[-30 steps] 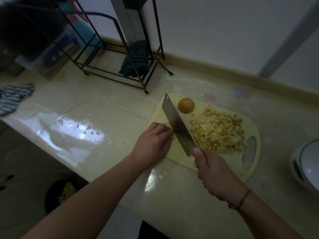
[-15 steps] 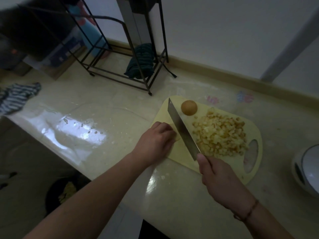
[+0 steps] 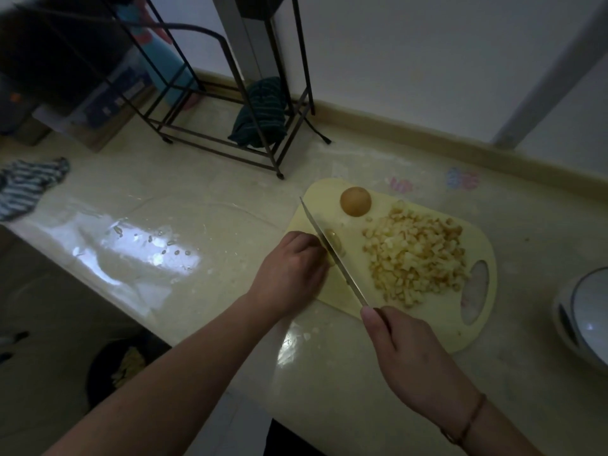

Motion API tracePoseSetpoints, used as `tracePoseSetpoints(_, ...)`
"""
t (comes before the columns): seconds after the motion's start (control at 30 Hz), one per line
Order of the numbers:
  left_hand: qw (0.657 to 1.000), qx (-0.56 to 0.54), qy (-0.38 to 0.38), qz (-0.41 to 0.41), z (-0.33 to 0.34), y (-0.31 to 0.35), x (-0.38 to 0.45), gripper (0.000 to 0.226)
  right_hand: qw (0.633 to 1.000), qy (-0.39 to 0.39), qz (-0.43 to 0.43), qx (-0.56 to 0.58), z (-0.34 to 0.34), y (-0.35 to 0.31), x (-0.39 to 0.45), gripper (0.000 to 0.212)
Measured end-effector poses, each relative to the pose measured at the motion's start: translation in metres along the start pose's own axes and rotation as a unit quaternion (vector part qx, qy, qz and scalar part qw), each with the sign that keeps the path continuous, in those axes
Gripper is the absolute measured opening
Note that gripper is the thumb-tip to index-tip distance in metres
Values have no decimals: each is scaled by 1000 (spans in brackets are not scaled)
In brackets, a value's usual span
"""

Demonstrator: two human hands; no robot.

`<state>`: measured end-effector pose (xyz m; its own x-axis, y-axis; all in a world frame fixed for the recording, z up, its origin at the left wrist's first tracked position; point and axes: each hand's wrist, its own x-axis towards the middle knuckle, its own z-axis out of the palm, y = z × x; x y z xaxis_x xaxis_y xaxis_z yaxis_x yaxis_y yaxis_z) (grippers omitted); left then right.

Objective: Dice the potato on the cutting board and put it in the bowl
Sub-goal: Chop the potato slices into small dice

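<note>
The right hand (image 3: 406, 353) clenched the knife (image 3: 332, 255) handle; the left hand (image 3: 292, 271), fingers curled, pinned a potato piece (image 3: 337, 241) on the cutting board (image 3: 332, 291); diced potato (image 3: 418, 258) lay at three o'clock.

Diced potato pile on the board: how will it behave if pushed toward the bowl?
The diced potato pile looks loose, so it will probably spread rather than slide as one. The cubes look wet and may stick to the knife. Strays could drop off the cutting board short of the bowl.

1. The scene is dim and underexposed, with a greenish-yellow cast.
2. Bright glare streaks the wet countertop (image 3: 148, 255) at left.
3. Wide-angle distortion bends the edges; corners fall dark and soft.
</note>
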<state>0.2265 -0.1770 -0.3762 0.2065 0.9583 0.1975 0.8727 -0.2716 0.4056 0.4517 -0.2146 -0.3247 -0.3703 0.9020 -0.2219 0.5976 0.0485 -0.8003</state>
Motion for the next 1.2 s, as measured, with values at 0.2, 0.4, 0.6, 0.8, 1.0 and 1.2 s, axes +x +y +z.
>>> tracePoseSetpoints(0.2,1000,-1,-6,7,-1,-1,2,21,1000,-8,0,-27,-1,0,-13,48)
tracePoseSetpoints(0.4,1000,-4,4,10,0,-1,0,20,999,-16,23,-33,5,-3,-15,49)
tracePoseSetpoints(0.6,1000,-4,7,14,0,-1,-1,25,999,-26,22,-25,7,-9,17,41)
tracePoseSetpoints(0.8,1000,13,-5,18,-1,-3,-2,28,999,-9,36,27,-5,1,15,53)
tracePoseSetpoints(1.0,1000,-10,-9,14,-5,-3,0,30,999,-3,31,38,0,0,9,51)
tracePoseSetpoints(1.2,1000,3,8,22,-7,-8,-6,24,1000,-8,1,30,2,-3,-1,49)
